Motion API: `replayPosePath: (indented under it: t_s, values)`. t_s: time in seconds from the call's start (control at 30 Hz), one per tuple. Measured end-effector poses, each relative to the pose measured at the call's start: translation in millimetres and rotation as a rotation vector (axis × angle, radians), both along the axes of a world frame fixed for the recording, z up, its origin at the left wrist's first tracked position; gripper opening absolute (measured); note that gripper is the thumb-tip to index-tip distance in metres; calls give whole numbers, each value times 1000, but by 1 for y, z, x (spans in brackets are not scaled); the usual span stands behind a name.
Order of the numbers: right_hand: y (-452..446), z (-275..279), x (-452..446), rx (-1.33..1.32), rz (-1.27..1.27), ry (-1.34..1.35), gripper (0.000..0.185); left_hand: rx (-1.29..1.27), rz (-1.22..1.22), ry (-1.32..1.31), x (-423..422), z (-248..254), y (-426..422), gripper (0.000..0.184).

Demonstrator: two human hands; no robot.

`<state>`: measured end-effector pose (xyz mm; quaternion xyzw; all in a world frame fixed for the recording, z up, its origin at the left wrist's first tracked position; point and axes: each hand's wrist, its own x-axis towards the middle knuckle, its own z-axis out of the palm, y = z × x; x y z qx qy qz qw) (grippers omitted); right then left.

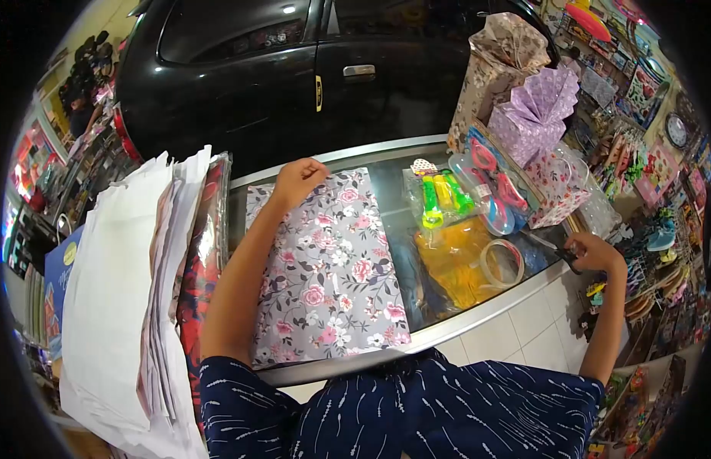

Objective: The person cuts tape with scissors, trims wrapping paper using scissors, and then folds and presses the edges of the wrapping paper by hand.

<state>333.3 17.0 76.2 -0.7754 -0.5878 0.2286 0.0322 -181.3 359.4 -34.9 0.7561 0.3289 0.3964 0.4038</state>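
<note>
Grey floral wrapping paper (336, 283), printed with pink roses and dark leaves, lies flat on the glass counter in front of me. My left hand (300, 182) rests at its far edge with the fingers curled in; what they hold, if anything, is hidden. Out to the right, past the counter's front edge, my right hand (592, 253) is closed around the dark handle of a pair of scissors (549, 243). Their blade points left toward a roll of clear tape (501, 264), which lies on a yellow plastic packet (455, 256).
Stacked white paper sheets (111, 283) stand at the left beside red wrapped rolls (206, 260). Packaged green and yellow items (445, 197) and pink scissors in a pack (497, 180) lie right. Behind them stands a lilac paper fan (535, 111). A black car (241, 92) borders the far side.
</note>
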Motion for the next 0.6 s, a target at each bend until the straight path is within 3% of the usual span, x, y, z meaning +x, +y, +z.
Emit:
replayPosePath:
  t_s: [0.17,0.2,0.3,0.37,0.43,0.47,0.5,0.53,0.6]
  values:
    - [-25,43,-33,-76,-126,3,45,-2,-17,-20,1,-1,-2,12]
    - [-29,56,-51,-37,-127,89,54,4,-2,-3,2,0,-3,12]
    - [-22,88,-110,164,85,144,63,0,22,15,2,4,-6,12]
    - [6,88,-142,354,419,67,66,16,-10,-22,3,-1,-1,11]
    - [58,81,-175,370,514,148,65,-19,-19,-44,4,4,-6,11]
    - [83,86,-201,314,577,87,61,-22,-29,-55,3,3,-5,11]
    - [113,68,-201,423,622,-14,60,-22,-37,-67,3,3,-4,12]
    - [137,81,-234,186,627,-52,63,-42,-58,-88,2,2,-3,11]
    - [202,43,-234,283,766,-122,67,-37,-56,-72,0,-2,-2,10]
